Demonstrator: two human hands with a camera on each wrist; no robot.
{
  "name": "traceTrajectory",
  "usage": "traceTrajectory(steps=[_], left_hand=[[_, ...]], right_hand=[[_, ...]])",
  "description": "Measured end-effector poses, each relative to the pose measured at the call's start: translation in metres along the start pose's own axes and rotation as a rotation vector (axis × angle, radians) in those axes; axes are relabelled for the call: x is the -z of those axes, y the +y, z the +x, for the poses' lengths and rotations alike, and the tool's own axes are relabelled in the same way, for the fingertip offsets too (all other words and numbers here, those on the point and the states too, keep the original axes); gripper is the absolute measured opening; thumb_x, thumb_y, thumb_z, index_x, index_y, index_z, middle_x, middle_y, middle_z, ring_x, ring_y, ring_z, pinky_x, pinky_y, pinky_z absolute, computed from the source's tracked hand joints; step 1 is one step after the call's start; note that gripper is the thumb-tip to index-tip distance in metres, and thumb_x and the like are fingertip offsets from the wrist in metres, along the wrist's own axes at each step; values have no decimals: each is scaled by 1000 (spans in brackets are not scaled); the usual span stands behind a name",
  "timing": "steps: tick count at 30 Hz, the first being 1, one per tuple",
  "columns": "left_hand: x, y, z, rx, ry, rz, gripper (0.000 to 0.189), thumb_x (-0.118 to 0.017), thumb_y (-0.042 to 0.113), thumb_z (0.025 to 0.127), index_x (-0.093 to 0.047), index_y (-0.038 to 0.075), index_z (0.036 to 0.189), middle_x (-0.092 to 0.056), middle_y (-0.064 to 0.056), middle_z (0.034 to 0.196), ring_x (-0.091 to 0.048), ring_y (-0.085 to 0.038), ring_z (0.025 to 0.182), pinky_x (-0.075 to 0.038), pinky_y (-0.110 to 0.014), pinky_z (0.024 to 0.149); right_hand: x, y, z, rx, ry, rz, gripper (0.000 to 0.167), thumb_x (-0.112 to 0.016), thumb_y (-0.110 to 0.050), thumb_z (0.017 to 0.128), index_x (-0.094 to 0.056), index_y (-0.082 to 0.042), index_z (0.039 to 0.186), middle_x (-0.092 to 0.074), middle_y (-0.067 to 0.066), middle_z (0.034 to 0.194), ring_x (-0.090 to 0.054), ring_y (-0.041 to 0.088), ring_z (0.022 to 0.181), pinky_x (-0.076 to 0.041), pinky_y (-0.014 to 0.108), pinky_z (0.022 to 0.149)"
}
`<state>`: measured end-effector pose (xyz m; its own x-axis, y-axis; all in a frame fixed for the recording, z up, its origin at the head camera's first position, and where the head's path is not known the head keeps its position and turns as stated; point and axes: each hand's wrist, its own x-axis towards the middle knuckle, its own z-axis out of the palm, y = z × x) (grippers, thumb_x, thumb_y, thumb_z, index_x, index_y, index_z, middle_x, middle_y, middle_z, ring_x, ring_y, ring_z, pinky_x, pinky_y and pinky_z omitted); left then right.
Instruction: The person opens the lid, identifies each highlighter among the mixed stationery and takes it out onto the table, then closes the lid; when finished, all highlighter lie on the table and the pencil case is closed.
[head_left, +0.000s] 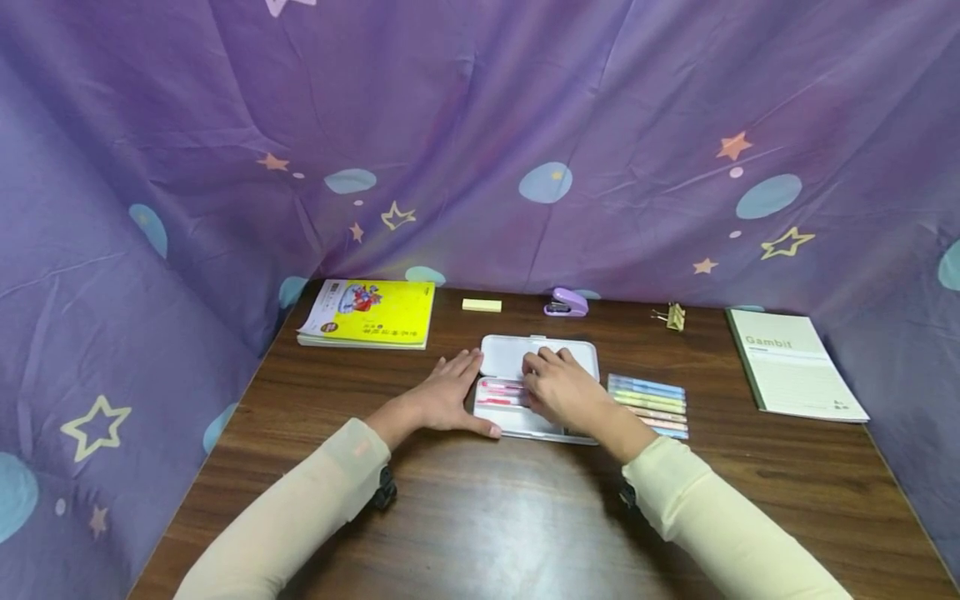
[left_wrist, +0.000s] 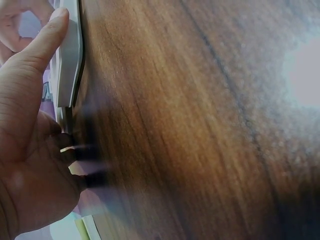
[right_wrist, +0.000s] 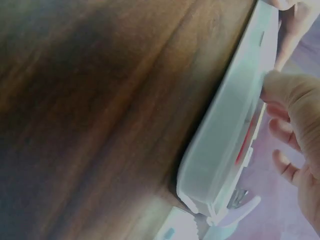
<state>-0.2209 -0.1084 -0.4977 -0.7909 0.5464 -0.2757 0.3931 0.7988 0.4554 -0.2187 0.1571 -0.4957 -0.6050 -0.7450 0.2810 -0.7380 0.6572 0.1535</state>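
Note:
A white pencil case (head_left: pixel 517 425) lies with its lid (head_left: pixel 504 357) folded back on the table. Red and pink pens (head_left: pixel 501 402) lie in its tray. My left hand (head_left: pixel 446 396) braces the case's left end, fingers extended and thumb along the front edge; in the left wrist view the thumb (left_wrist: pixel 47 37) touches the case wall (left_wrist: pixel 70 60). Over the tray, my right hand (head_left: pixel 564 390) reaches in with bent fingers. Its fingertips are partly hidden, so whether they pinch a pen cannot be told. In the right wrist view a red pen (right_wrist: pixel 245 142) shows inside the case.
Right of the case lies a row of coloured pens (head_left: pixel 648 400). Behind stand yellow sticky notes (head_left: pixel 482 306), a purple stapler (head_left: pixel 567 302) and a gold binder clip (head_left: pixel 674 317). Books (head_left: pixel 390 312) lie at back left, a notebook (head_left: pixel 798 367) at right. A purple curtain (head_left: pixel 480 150) hangs behind.

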Motion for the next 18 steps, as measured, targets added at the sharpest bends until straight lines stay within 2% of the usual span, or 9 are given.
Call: traceTrajectory(steps=[5, 8, 14, 18], left_hand=[[0, -1, 1, 3, -8, 0, 141, -79, 79, 86, -2, 6, 178, 0, -15, 188, 0, -32, 176, -2, -56, 143], [0, -2, 1, 0, -7, 1, 141, -79, 79, 86, -2, 5, 178, 0, -16, 188, 0, -33, 176, -3, -56, 143], [1, -2, 0, 7, -6, 1, 140, -80, 77, 87, -3, 6, 178, -1, -16, 188, -1, -32, 176, -3, -57, 143], [0, -2, 1, 3, -8, 1, 140, -80, 78, 87, -3, 6, 178, -1, -15, 188, 0, -32, 176, -3, -56, 143]], right_hand=[[-1, -3, 3, -15, -39, 24, 17, -88, -30, 96, -80, -14, 97, -68, 2, 107, -62, 26, 100, -56, 45, 80], [-1, -5, 4, -9, -36, 2, 17, -86, -31, 97, -81, -14, 96, -68, 2, 104, -61, 26, 98, -55, 43, 79], [3, -4, 6, -8, -30, 13, 22, -89, -32, 93, -79, -12, 91, -67, 2, 99, -61, 26, 94, -57, 45, 82], [7, 5, 2, -8, -7, 89, 18, -90, -21, 91, -76, -10, 90, -68, 3, 93, -64, 27, 88, -60, 46, 82]])
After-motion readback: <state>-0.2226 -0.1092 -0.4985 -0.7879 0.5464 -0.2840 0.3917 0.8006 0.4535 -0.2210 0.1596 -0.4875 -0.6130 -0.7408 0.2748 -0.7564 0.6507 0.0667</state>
